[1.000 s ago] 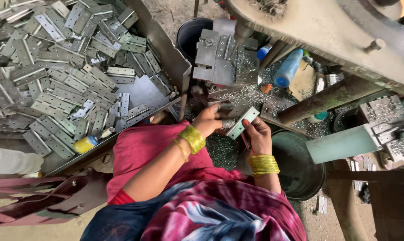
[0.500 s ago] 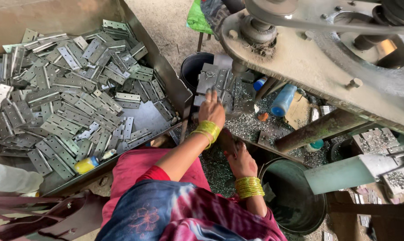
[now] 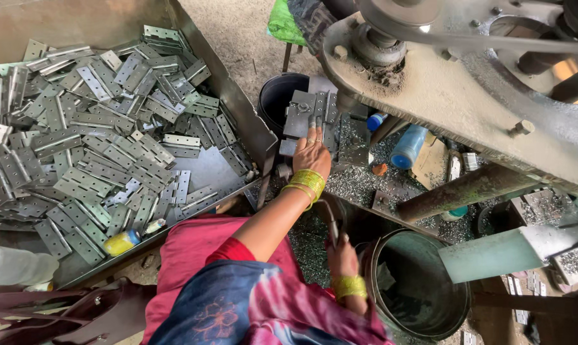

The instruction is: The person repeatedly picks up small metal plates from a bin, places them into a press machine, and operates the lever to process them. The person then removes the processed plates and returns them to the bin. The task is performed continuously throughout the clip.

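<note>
In the centre of the frame the person's left hand (image 3: 312, 153) reaches up to the die block (image 3: 311, 115) of a heavy grey press machine (image 3: 455, 96), its fingers lying flat and together against a metal hinge plate (image 3: 319, 110) seated on that block; whether the fingers pinch the plate or only press on it cannot be told. A stack of yellow-green bangles (image 3: 308, 182) rings that wrist. Lower down, just right of centre, the right hand (image 3: 341, 255) is closed around a thin dark lever (image 3: 331, 223) that rises toward the machine, with more bangles on its wrist. At the left, filling the upper and middle left of the frame, a large sheet-metal tray (image 3: 231, 96) holds a loose heap of grey hinges (image 3: 97, 140), and a small yellow bottle (image 3: 121, 243) lies near its lower edge. A round dark-green bucket (image 3: 423, 287) stands at the lower right, just beside the right hand. Behind the die block sits a black bucket (image 3: 279, 96), and to its right a blue bottle (image 3: 407, 147) lies among metal shavings (image 3: 359, 182) scattered over the machine bed. The person's red and patterned clothing (image 3: 238, 300) fills the bottom centre.
</note>
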Motion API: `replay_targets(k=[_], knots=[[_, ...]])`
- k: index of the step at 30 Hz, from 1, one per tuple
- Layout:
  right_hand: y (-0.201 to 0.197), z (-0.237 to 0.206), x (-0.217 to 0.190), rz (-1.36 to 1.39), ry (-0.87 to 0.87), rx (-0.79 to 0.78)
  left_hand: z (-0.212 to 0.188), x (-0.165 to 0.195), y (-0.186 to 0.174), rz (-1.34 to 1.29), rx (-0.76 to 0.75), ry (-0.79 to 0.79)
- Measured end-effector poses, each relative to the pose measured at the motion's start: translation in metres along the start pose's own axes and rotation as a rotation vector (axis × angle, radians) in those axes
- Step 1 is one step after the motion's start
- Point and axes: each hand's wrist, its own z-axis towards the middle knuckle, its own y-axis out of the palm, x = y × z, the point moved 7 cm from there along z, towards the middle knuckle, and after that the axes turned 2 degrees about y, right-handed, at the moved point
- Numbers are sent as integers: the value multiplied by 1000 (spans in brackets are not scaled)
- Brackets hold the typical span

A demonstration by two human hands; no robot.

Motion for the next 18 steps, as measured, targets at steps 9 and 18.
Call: replay_targets(k=[9,18], knots=[[1,40,21,-33,-51,-28,19,-6,11,-78,113,-36],[6,5,9,-18,118,-82,42,-19,46,-81,232,-70]])
